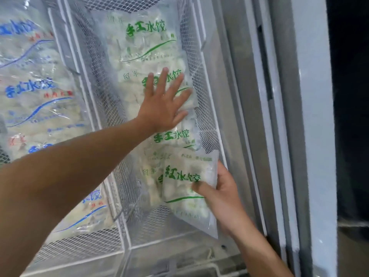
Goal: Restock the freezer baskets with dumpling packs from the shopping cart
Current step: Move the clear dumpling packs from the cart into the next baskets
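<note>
While the left hand presses flat, fingers spread, on 1 green-print pack in the basket, the right hand grips another pack at 5 o'clock; it looks lumpy, slick, fairly heavy, best held by its edge.

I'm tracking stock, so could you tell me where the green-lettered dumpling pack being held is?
The green-lettered dumpling pack is low right, gripped by the right hand, at the white mesh basket's near corner.
</note>
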